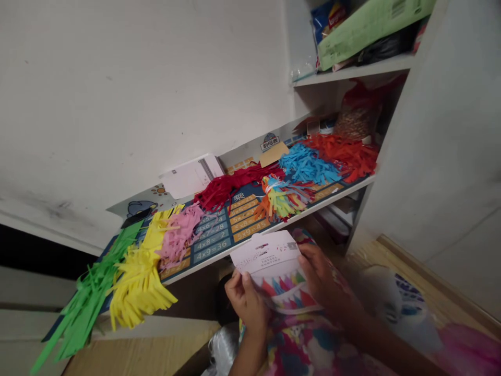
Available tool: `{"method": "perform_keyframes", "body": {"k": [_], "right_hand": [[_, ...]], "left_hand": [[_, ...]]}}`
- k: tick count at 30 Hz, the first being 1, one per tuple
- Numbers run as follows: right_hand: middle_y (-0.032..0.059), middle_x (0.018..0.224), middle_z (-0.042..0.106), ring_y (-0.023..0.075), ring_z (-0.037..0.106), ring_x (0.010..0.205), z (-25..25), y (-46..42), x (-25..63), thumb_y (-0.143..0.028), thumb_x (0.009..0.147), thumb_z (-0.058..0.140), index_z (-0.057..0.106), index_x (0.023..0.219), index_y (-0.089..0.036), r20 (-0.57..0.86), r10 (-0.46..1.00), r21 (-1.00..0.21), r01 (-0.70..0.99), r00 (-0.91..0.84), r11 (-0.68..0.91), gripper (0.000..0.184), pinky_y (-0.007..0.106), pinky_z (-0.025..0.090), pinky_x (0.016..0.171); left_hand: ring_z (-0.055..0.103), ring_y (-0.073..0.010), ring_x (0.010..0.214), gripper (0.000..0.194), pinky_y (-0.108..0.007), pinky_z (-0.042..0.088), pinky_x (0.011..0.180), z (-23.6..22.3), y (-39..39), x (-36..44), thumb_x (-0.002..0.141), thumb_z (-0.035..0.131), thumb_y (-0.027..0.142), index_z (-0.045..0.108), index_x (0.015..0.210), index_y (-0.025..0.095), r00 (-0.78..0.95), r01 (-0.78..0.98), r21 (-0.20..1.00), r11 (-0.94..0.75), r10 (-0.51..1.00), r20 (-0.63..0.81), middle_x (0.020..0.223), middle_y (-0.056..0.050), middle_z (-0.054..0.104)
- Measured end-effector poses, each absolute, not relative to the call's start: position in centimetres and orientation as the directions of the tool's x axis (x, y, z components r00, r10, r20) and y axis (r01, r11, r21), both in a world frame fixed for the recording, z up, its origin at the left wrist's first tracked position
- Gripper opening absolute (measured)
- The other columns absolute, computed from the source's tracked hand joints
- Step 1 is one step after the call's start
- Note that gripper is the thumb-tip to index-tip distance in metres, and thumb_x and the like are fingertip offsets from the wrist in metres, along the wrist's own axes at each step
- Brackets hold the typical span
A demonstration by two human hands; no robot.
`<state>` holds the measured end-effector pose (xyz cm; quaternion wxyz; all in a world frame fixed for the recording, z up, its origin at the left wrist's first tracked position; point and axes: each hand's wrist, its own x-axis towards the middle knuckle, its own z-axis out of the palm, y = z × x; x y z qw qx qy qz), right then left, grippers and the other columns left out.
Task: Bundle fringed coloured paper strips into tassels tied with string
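Note:
Between both hands I hold a pale printed card [270, 256] labelled "tassel bunting", with a picture of coloured tassels on its lower part. My left hand [247, 302] pinches its left edge, thumb on the front. On the right edge my right hand [316, 272] grips it, fingers partly behind. Just beyond the card, a multicoloured tassel bundle [282, 197] tied with white string lies on the shelf. Around it are heaps of fringed paper: dark red [230, 184], blue [311, 163], orange-red [344, 151], pink [182, 232], yellow [141, 279] and green [92, 287].
The narrow shelf top [213, 250] carries a multiplication-table mat. A stack of white cards [191, 177] and a tan card piece [274, 154] lie against the wall. At right stands a shelf unit [395, 130] holding bags. A white bag [395, 297] sits on the floor.

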<state>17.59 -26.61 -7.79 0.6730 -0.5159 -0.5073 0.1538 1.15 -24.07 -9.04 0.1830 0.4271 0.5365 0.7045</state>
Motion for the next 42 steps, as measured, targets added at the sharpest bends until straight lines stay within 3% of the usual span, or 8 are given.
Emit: {"method": "perform_keyframes", "body": {"k": [6, 10, 14, 23, 34, 42], "right_hand": [[0.0007, 0.077, 0.063, 0.0166, 0.060, 0.070, -5.6, -27.0, 18.2, -0.043, 0.092, 0.056, 0.058, 0.089, -0.023, 0.415, 0.801, -0.900, 0.065, 0.430, 0.432, 0.020, 0.027, 0.051, 0.063], [-0.0020, 0.070, 0.057, 0.0135, 0.054, 0.063, -4.8, -27.3, 18.6, -0.042, 0.087, 0.063, 0.054, 0.081, -0.022, 0.263, 0.888, -0.934, -0.132, 0.376, 0.332, 0.023, 0.024, 0.046, 0.057], [-0.0027, 0.068, 0.057, 0.0121, 0.051, 0.059, -5.2, -27.1, 18.4, -0.041, 0.081, 0.068, 0.054, 0.079, -0.021, 0.182, 0.875, -0.915, -0.248, 0.449, 0.318, 0.024, 0.022, 0.043, 0.053], [0.0006, 0.069, 0.065, 0.0148, 0.061, 0.062, -5.9, -27.2, 18.2, -0.038, 0.082, 0.067, 0.063, 0.077, -0.020, 0.276, 0.708, -0.936, 0.015, 0.650, 0.351, 0.020, 0.026, 0.050, 0.060], [0.0035, 0.075, 0.073, 0.0183, 0.068, 0.065, -5.7, -27.9, 18.1, -0.036, 0.083, 0.067, 0.069, 0.082, -0.021, 0.442, 0.606, -0.887, 0.223, 0.662, 0.404, 0.014, 0.030, 0.056, 0.061], [0.0030, 0.074, 0.076, 0.0206, 0.073, 0.070, -5.8, -28.3, 18.0, -0.029, 0.081, 0.074, 0.071, 0.075, -0.024, 0.486, 0.600, -0.837, 0.141, 0.636, 0.529, 0.008, 0.035, 0.061, 0.066]], "left_hand": [[0.061, -0.0188, 0.089, 0.045, -0.034, 0.048, 0.083, -9.1, -24.5, 0.6, 0.082, 0.067, 0.059, 0.058, 0.098, 0.019, -0.539, 0.194, 0.932, -0.307, 0.760, 0.363, 0.096, -0.003, 0.061], [0.061, -0.0188, 0.089, 0.048, -0.033, 0.048, 0.081, -9.2, -25.0, 0.1, 0.080, 0.068, 0.063, 0.058, 0.098, 0.019, -0.537, 0.183, 0.943, -0.277, 0.775, 0.332, 0.095, -0.003, 0.061], [0.060, -0.0167, 0.083, 0.048, -0.031, 0.047, 0.077, -9.5, -25.2, -0.1, 0.080, 0.070, 0.063, 0.058, 0.097, 0.019, -0.527, 0.151, 0.951, -0.270, 0.792, 0.309, 0.091, -0.001, 0.060], [0.059, -0.0152, 0.082, 0.050, -0.027, 0.045, 0.071, -9.5, -25.5, 0.2, 0.075, 0.074, 0.062, 0.056, 0.093, 0.020, -0.510, 0.058, 0.962, -0.267, 0.820, 0.259, 0.089, 0.001, 0.059], [0.057, -0.0133, 0.078, 0.049, -0.026, 0.043, 0.069, -9.3, -25.6, 0.3, 0.076, 0.074, 0.061, 0.056, 0.095, 0.020, -0.510, 0.031, 0.972, -0.234, 0.832, 0.217, 0.091, 0.001, 0.059], [0.056, -0.0103, 0.077, 0.045, -0.023, 0.045, 0.070, -9.7, -25.5, 0.0, 0.075, 0.078, 0.057, 0.059, 0.092, 0.020, -0.521, -0.075, 0.963, -0.261, 0.833, 0.186, 0.089, 0.002, 0.058]]}}
